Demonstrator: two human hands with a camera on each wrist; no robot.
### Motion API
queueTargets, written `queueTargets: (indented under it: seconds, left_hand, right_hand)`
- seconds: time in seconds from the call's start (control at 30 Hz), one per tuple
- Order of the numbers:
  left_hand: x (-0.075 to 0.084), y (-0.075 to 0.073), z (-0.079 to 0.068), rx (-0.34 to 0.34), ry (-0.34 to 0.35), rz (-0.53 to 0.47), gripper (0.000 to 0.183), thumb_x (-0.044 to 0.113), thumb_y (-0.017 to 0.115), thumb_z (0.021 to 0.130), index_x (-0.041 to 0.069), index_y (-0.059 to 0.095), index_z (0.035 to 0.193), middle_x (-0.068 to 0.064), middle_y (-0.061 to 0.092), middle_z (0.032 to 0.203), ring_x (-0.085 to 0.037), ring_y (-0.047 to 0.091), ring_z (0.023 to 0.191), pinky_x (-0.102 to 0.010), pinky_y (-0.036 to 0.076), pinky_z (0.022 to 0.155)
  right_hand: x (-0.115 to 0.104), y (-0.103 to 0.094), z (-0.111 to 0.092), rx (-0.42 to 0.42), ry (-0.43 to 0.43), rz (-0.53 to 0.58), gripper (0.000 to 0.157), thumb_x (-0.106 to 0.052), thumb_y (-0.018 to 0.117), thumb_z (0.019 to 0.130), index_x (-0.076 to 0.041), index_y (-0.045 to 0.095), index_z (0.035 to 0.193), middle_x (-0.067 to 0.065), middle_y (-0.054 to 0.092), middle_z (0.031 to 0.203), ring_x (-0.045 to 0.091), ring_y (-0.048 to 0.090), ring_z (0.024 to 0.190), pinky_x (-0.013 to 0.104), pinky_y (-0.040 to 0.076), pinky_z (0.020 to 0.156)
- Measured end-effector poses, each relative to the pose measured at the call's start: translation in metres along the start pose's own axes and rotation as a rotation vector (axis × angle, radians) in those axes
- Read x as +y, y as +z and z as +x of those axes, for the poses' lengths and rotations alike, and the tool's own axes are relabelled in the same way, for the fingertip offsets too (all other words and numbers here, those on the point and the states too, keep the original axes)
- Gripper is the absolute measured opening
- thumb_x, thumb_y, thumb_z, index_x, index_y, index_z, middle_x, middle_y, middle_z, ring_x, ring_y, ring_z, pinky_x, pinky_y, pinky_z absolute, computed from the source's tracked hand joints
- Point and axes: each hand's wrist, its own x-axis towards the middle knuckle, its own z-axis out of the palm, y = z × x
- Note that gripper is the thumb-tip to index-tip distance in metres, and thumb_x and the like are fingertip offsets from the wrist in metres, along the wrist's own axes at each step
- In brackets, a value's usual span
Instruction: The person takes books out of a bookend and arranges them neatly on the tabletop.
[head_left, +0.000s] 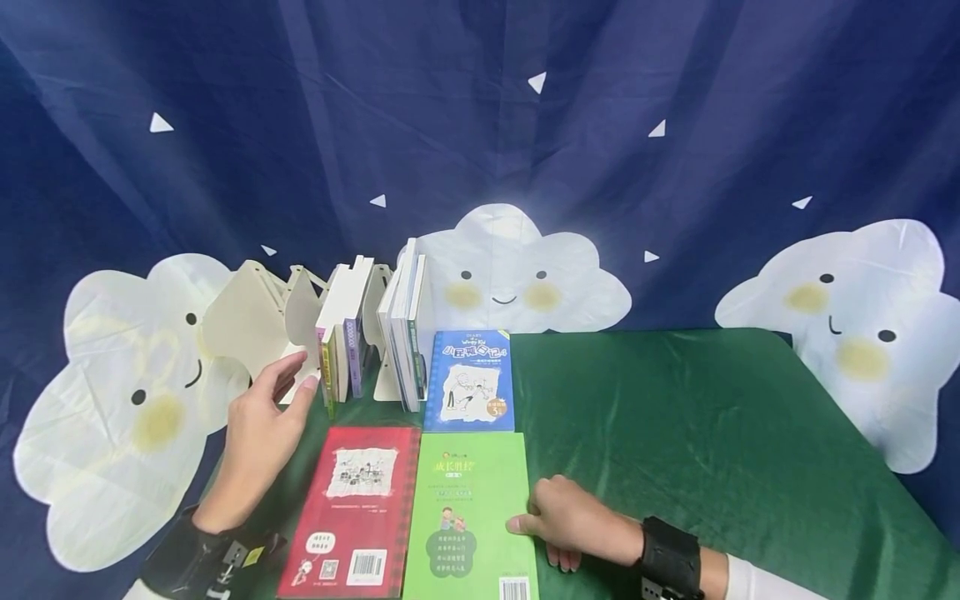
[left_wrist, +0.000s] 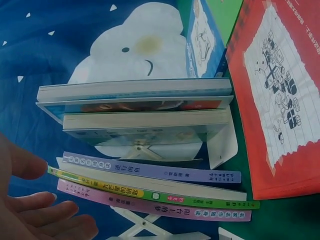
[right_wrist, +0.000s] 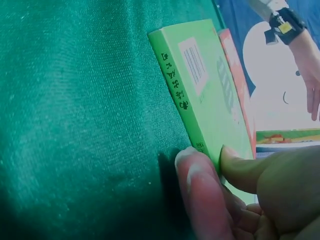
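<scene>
Green-covered table (head_left: 712, 417): three flat books (head_left: 471, 467), cream bookrack (head_left: 243, 321).

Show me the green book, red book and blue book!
Green book (head_left: 471, 512), head view: middle of its cover.
Red book (head_left: 351, 515), head view: middle of its cover.
Blue book (head_left: 470, 382), head view: middle of its cover.

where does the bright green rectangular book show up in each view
head: the bright green rectangular book, bottom centre, left of the right hand
left wrist: only part of it, top edge, right of centre
right wrist: just right of centre, spine showing
shared landmark: the red rectangular book beside it in all three
</scene>
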Motion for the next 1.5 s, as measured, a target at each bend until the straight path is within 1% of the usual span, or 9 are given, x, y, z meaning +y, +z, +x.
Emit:
queueTargets:
  seconds: [0.17, 0.37, 0.5, 0.67, 0.97, 1.13, 1.27, 1.4, 1.5]
  left_hand:
    - [-0.002, 0.001, 0.002, 0.009, 0.022, 0.019, 0.038, 0.025, 0.057, 0.095, 0.012, 0.055, 0.131, -0.012, 0.059, 0.128, -0.030, 0.056, 0.113, -0.049, 0.048, 0.090]
    - [-0.009, 0.003, 0.012, 0.046, 0.114, 0.080, 0.039, 0.014, 0.060, 0.092, 0.003, 0.053, 0.130, -0.020, 0.060, 0.123, -0.036, 0.059, 0.107, -0.052, 0.050, 0.085]
    - [-0.014, 0.002, 0.021, 0.037, 0.143, 0.126, 0.043, 0.012, 0.064, 0.090, 0.000, 0.053, 0.129, -0.023, 0.060, 0.122, -0.039, 0.059, 0.105, -0.052, 0.050, 0.084]
    - [-0.014, 0.002, 0.033, 0.020, 0.149, 0.150, 0.044, 0.014, 0.067, 0.088, 0.000, 0.054, 0.128, -0.024, 0.061, 0.119, -0.040, 0.060, 0.101, -0.054, 0.051, 0.082]
    - [-0.013, 0.006, 0.049, 0.051, 0.235, 0.186, 0.048, 0.011, 0.073, 0.081, -0.001, 0.057, 0.125, -0.027, 0.064, 0.111, -0.042, 0.062, 0.090, -0.057, 0.049, 0.075]
    - [-0.025, 0.012, 0.055, 0.065, 0.291, 0.194, 0.055, 0.014, 0.077, 0.077, -0.001, 0.056, 0.125, -0.026, 0.064, 0.111, -0.040, 0.061, 0.089, -0.055, 0.049, 0.074]
    - [-0.032, 0.015, 0.059, 0.094, 0.325, 0.203, 0.057, 0.014, 0.080, 0.074, -0.001, 0.057, 0.124, -0.025, 0.065, 0.108, -0.038, 0.061, 0.086, -0.054, 0.049, 0.071]
    - [-0.035, 0.016, 0.062, 0.104, 0.338, 0.210, 0.056, 0.014, 0.080, 0.074, -0.001, 0.058, 0.123, -0.025, 0.065, 0.107, -0.037, 0.061, 0.084, -0.054, 0.049, 0.070]
    - [-0.038, 0.018, 0.062, 0.113, 0.356, 0.208, 0.054, 0.013, 0.078, 0.074, -0.002, 0.059, 0.121, -0.026, 0.065, 0.106, -0.038, 0.061, 0.083, -0.053, 0.050, 0.069]
  right_hand:
    - [0.000, 0.001, 0.002, -0.001, 0.009, -0.036, 0.044, -0.045, 0.062, 0.088, -0.016, 0.061, 0.055, -0.002, 0.051, 0.039, 0.014, 0.049, 0.031, 0.029, 0.047, 0.032]
    - [-0.004, -0.001, -0.001, 0.005, -0.021, -0.094, 0.041, -0.043, 0.062, 0.089, -0.019, 0.060, 0.056, -0.004, 0.049, 0.039, 0.011, 0.048, 0.030, 0.026, 0.046, 0.034]
    - [-0.007, -0.007, -0.009, 0.030, -0.033, -0.106, 0.041, -0.046, 0.062, 0.087, -0.019, 0.060, 0.057, -0.006, 0.047, 0.041, 0.011, 0.046, 0.032, 0.026, 0.046, 0.037]
    - [-0.009, -0.023, -0.023, 0.164, -0.069, -0.134, 0.040, -0.052, 0.059, 0.088, -0.020, 0.062, 0.064, -0.009, 0.048, 0.046, 0.009, 0.047, 0.037, 0.025, 0.044, 0.040]
    - [-0.003, -0.053, -0.060, 0.434, -0.181, -0.259, 0.026, -0.051, 0.059, 0.089, -0.031, 0.057, 0.072, -0.017, 0.047, 0.054, -0.002, 0.041, 0.047, 0.019, 0.039, 0.044]
    - [-0.001, -0.068, -0.084, 0.528, -0.180, -0.309, 0.018, -0.050, 0.063, 0.087, -0.032, 0.061, 0.084, -0.022, 0.056, 0.070, -0.004, 0.051, 0.060, 0.021, 0.047, 0.053]
    - [-0.003, -0.077, -0.101, 0.583, -0.151, -0.401, 0.030, -0.054, 0.063, 0.085, -0.031, 0.062, 0.104, -0.021, 0.062, 0.097, -0.001, 0.059, 0.086, 0.029, 0.054, 0.069]
    - [-0.005, -0.082, -0.116, 0.656, -0.235, -0.541, 0.045, -0.051, 0.068, 0.082, -0.028, 0.058, 0.119, -0.015, 0.058, 0.119, 0.007, 0.056, 0.107, 0.035, 0.052, 0.079]
    - [-0.006, -0.085, -0.124, 0.679, -0.300, -0.610, 0.053, -0.047, 0.071, 0.081, -0.027, 0.054, 0.126, -0.011, 0.052, 0.131, 0.013, 0.049, 0.117, 0.031, 0.044, 0.091]
